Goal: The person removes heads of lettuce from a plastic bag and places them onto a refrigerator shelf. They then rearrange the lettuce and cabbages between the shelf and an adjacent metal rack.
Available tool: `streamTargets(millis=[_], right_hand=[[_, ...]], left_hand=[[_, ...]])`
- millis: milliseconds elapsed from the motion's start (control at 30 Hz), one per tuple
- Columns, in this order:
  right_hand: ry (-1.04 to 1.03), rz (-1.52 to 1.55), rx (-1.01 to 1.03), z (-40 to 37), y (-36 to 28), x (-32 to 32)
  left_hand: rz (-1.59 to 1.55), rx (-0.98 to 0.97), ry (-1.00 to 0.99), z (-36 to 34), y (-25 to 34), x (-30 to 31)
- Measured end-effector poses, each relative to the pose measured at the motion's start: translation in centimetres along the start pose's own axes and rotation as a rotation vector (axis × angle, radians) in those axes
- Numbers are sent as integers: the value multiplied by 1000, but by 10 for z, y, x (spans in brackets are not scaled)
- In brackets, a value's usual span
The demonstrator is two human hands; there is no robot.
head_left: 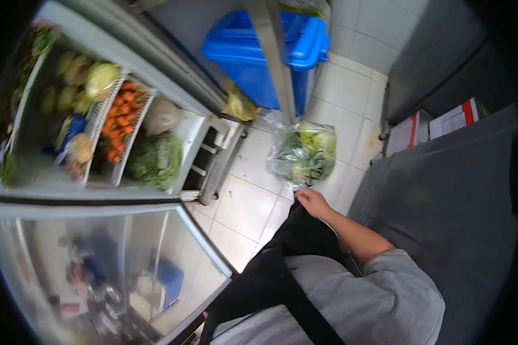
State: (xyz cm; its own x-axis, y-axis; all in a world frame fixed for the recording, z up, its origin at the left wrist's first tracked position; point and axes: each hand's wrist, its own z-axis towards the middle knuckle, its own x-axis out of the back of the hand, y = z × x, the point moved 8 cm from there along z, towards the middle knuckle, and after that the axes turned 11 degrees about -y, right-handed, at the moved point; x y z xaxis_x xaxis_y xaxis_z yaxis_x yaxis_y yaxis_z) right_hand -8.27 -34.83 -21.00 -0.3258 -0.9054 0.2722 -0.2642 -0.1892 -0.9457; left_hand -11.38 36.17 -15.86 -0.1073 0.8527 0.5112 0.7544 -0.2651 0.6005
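Observation:
My right hand (312, 203) is closed at the gathered end of a clear plastic bag of leafy greens (306, 150). Pale green and darker leaves show through the plastic, and the bag overlaps the tiled floor in this view. Of my left hand (205, 315) only a sliver shows, low beside the edge of the open glass fridge door (115, 259); its fingers are hidden behind my black apron and the door.
An open fridge at left has shelves of carrots (121, 121), a cabbage (102, 79) and bagged greens (158, 161). Beyond the bag stands a blue lidded bin (253, 46) behind a metal leg (270, 52). Boxes (453, 119) sit by a dark grey cabinet (437, 201) on the right.

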Motion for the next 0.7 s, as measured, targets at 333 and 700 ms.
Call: streamTargets(millis=[333, 700], right_hand=[[131, -411, -134, 177, 124, 117], [-841, -441, -93, 164, 138, -80]], left_hand=[[299, 266, 18, -56, 80, -19], [799, -1287, -1240, -146, 343, -607]])
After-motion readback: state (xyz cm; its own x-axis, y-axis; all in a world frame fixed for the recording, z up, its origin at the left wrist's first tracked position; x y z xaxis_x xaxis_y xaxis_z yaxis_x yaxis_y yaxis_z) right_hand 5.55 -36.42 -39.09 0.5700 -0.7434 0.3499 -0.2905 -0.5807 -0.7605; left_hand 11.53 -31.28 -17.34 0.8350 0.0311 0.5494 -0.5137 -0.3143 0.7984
